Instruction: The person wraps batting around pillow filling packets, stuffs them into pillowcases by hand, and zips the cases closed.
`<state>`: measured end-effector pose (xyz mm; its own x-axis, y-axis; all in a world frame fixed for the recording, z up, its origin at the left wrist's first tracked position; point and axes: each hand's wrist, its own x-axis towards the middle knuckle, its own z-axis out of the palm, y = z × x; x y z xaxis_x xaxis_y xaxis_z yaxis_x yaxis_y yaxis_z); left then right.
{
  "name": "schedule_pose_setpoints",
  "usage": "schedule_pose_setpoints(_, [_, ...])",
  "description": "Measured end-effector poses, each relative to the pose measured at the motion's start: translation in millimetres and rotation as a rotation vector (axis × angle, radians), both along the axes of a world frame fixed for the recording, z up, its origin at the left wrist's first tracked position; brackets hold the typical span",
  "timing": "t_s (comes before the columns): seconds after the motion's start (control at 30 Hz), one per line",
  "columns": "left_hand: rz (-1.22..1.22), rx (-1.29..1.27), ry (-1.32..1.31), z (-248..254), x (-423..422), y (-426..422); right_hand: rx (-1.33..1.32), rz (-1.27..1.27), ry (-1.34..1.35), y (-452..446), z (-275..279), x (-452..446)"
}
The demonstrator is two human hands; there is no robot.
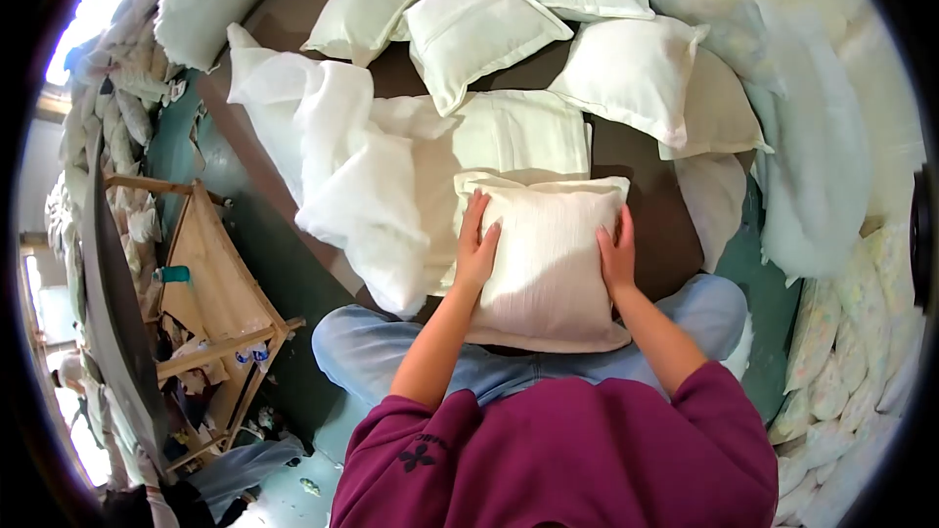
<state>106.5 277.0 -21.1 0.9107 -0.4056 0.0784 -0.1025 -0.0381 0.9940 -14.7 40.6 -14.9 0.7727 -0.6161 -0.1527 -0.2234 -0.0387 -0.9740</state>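
A plump cream cushion [548,259] lies in front of me, over my crossed legs and the brown surface. My left hand [476,246] presses on its left side, fingers pointing away from me. On the opposite side, my right hand [617,252] rests along the edge, so the cushion is held between both palms. Behind it lies a flat stack of cream covers [523,132]. A crumpled sheet of white batting [362,181] is heaped left of my left hand.
Several stuffed cushions [484,34] sit at the far side of the brown surface [631,161]. A wooden frame [225,284] stands on the green floor at left. Filled clear bags [841,352] are piled at right, near white batting [812,137].
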Motion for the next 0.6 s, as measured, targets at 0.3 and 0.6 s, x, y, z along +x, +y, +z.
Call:
schedule_pose_setpoints(0.3, [0.330, 0.322, 0.256, 33.8, -42.6, 72.5, 0.757, -0.029, 0.359, 34.5, -4.2, -117.9])
schedule_pose_setpoints(0.6, [0.366, 0.381, 0.192, 33.5, 18.2, 134.8, 0.231, 0.179, 0.070, 34.5, 155.6, 2.7])
